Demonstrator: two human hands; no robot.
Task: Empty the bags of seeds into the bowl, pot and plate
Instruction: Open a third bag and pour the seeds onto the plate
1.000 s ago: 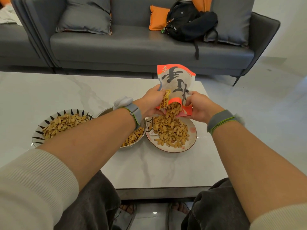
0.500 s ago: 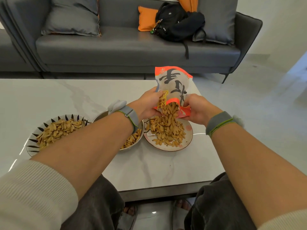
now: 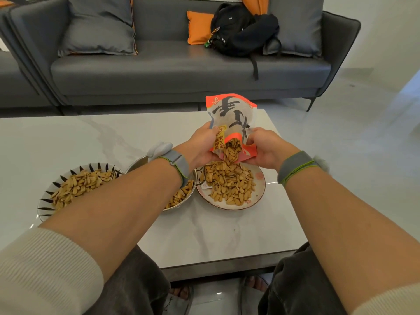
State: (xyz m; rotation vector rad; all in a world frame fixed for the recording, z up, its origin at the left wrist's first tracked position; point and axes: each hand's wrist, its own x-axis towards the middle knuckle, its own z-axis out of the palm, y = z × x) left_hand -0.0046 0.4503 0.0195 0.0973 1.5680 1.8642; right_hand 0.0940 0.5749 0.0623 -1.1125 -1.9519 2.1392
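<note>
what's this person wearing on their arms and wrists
Both forearms are bare, with cream ribbed-knit sleeves pushed up toward the elbows. The left hand and right hand are bare, without gloves. Each wrist has a grey band edged by a thin green cord; the left wrist's band carries a small white bulge on its outer side.

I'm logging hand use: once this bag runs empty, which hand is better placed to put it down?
Probably the right hand. It grips the bag on the side with bare table; the left hand has the pot and bowl under its arm.
</note>
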